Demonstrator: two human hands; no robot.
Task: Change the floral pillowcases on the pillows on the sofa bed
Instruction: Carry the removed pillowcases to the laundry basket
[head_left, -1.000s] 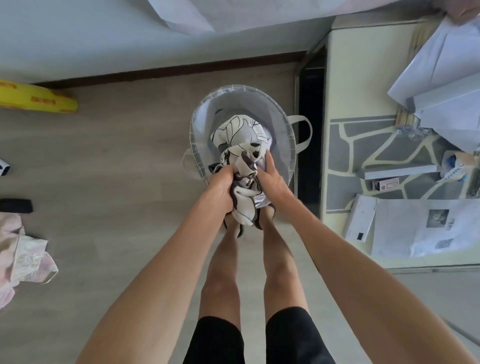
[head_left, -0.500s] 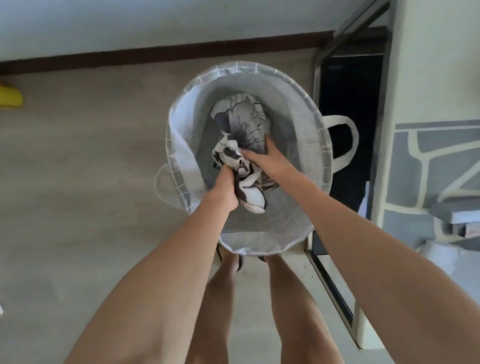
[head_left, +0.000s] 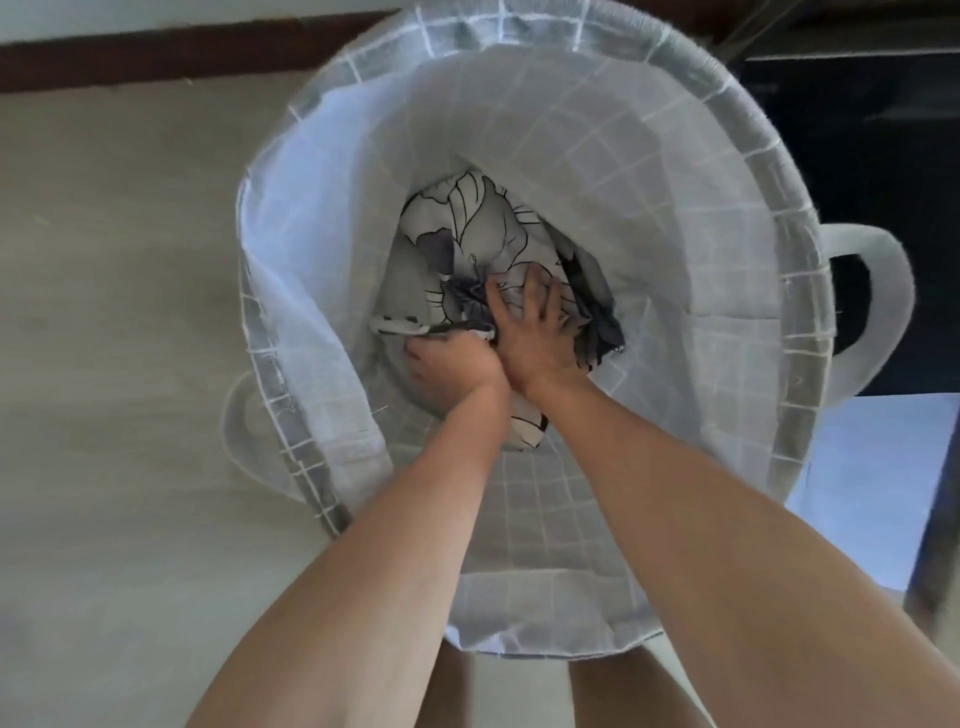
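1. Our left hand (head_left: 451, 364) grips the floral pillowcase (head_left: 467, 234), bunched deep inside the laundry basket (head_left: 675, 171) at frame centre.
2. Our right hand (head_left: 535, 332) presses it down, fingers spread.

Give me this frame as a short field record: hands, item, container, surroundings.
left hand: deep in the basket, fingers curled round the fabric
right hand: fingers spread, pressing the fabric down
item: floral pillowcase, crumpled, at the bottom of the basket
container: laundry basket, grey grid pattern, pale lining, a loop handle on each side
surface: light wood floor
background: dark baseboard along the wall
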